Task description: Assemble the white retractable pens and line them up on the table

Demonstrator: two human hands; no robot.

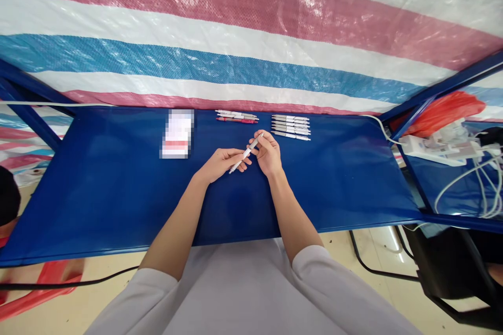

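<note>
Above the middle of the blue table [334,183], a white and grey pen [247,153] is held at a slant between both hands. My left hand [221,164] pinches it around the lower middle, with the narrow end pointing down and left. Around the upper grey end close the fingers of my right hand [269,154]. Just beyond the right hand lies a row of several similar pens [291,126], side by side. A smaller group of pens [236,115], one of them red [239,120], rests behind the hands.
A blurred-out white rectangular item [177,133] lies at the left. Striped plastic sheeting [251,36] hangs behind the table, between blue metal posts [33,115]. At the right are a white power strip [436,149], tangled cables [485,188] and a red plastic bag [444,110].
</note>
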